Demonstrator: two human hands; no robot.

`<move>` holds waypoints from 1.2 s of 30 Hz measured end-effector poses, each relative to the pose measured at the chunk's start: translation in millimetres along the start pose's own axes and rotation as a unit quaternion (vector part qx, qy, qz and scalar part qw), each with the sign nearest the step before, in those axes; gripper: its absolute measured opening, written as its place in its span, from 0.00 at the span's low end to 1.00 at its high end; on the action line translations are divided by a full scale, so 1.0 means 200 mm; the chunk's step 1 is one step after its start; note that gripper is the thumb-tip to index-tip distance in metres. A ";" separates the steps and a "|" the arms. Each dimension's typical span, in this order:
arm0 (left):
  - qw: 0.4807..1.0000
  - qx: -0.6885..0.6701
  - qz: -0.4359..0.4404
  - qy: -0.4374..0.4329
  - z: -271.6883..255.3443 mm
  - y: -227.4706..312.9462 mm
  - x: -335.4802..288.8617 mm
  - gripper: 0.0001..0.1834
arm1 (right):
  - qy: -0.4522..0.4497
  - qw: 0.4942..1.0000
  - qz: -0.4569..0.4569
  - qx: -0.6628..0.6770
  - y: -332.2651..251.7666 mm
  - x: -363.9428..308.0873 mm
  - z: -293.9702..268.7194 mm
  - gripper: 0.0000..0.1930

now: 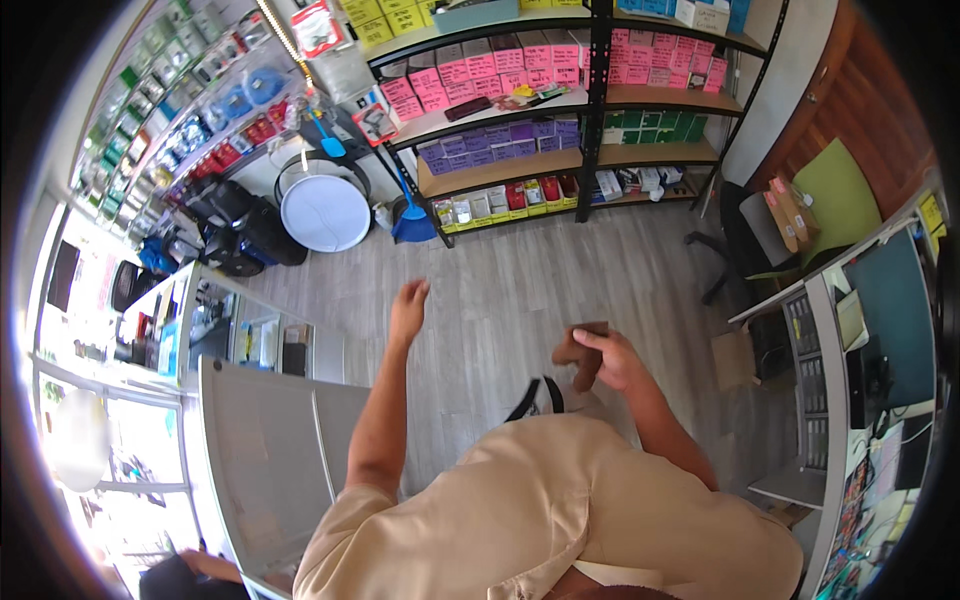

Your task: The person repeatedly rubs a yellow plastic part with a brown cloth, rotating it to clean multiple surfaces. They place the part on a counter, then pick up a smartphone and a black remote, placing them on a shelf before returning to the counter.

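My right hand (pixel 617 362) grips a brown item (pixel 578 358) that looks soft and folded, perhaps leather. Its flaps hang down past the fingers, and its exact kind does not show. The thumb lies over its top edge. Out in front of my body to the left, my left hand (pixel 407 308) is raised over the floor, fingers curled together. Nothing shows in it, and it touches nothing. Below the brown item, a black and white shape (pixel 537 398) is partly hidden by my beige shirt.
Shelves (pixel 500 170) of coloured boxes line the far wall. A blue dustpan (pixel 412 222) and a round white lid (pixel 325 213) stand left of them. A swivel chair (pixel 825 205) holds brown packages at right, near a desk (pixel 890 320). Another person's arm (pixel 212 567) shows at lower left.
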State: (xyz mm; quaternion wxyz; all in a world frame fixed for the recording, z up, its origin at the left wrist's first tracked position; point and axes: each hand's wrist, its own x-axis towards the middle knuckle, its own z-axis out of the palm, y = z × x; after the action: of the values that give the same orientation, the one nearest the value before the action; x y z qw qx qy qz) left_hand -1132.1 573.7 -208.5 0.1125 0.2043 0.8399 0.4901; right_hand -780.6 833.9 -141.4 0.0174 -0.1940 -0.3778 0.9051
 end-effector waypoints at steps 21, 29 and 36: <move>0.903 0.343 0.233 -0.109 0.86 0.34 3.36 0.44 | 0.192 0.979 0.022 -0.059 -0.84 1.95 0.00 0.18; 0.887 0.301 0.315 -0.153 0.93 0.35 3.48 0.48 | 0.333 0.940 -0.053 0.058 -0.92 2.29 0.32 0.16; 0.887 0.320 0.284 -0.175 0.92 0.37 3.49 0.52 | 0.376 0.919 -0.094 0.077 -0.88 2.48 0.39 0.16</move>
State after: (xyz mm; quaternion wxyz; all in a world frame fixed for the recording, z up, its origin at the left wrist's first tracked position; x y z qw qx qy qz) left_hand -1665.3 1065.3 -227.3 0.0415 0.5414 0.8240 0.1617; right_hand -1286.7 995.6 -137.4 0.2578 -0.4814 -0.2892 0.7862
